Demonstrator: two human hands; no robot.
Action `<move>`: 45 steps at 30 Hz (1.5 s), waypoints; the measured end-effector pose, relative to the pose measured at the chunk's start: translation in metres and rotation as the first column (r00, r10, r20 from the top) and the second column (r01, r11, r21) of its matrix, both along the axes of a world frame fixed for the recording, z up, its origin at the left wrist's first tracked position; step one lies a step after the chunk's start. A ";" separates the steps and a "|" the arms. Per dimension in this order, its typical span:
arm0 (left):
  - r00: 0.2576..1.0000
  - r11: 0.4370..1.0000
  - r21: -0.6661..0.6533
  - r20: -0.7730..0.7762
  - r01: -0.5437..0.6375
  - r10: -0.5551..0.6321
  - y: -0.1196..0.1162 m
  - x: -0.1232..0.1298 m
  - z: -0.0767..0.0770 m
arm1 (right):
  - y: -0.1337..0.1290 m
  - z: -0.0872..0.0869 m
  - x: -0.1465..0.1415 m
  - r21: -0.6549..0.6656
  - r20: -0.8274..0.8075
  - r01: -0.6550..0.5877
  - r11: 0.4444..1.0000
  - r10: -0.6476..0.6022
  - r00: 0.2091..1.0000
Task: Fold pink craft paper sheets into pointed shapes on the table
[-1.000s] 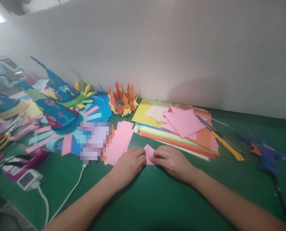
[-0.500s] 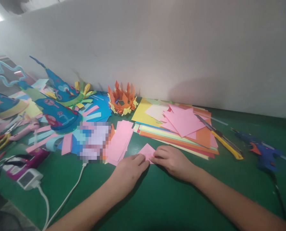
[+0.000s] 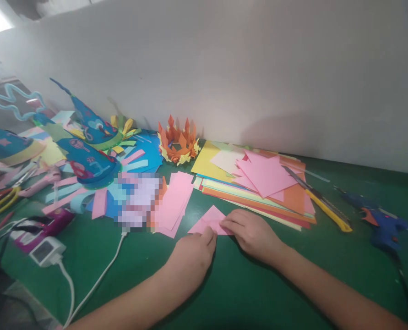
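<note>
A piece of pink paper, folded into a triangle, lies on the green table with its peak pointing away from me. My left hand has its fingers pressed together on the paper's near edge around the middle. On the right corner, the fingers of my right hand are closed and hold the paper down. Both thumbs are mostly hidden. Just left of the triangle rests a stack of pink paper strips.
Beyond my hands are stacked coloured papers and an orange paper crown. A yellow utility knife and blue glue gun lie right. Left are blue cone hats, yellow-handled scissors and a purple power strip with cables.
My left hand has slid from the paper's left corner toward its middle near edge, uncovering the left side of the triangle. My right hand stays at the right corner. The view has shifted slightly.
</note>
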State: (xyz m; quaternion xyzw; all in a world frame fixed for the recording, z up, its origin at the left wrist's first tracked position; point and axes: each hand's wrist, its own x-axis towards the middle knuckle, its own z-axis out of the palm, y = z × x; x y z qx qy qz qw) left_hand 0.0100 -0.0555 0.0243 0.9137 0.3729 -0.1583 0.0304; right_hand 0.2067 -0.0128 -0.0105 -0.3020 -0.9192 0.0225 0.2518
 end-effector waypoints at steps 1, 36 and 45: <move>1.000 1.000 0.024 -0.015 -0.008 0.009 -0.002 0.001 0.000 | 0.001 0.001 0.000 -0.014 0.023 -0.017 1.000 0.017 1.000; 0.979 0.988 0.105 0.183 -0.113 0.092 0.003 0.005 -0.003 | -0.005 0.016 0.018 0.000 0.060 0.087 0.996 -0.087 0.994; 0.803 0.989 0.076 0.594 -0.123 0.054 0.022 -0.005 -0.012 | -0.006 0.020 0.021 -0.185 0.055 0.111 0.976 -0.103 0.993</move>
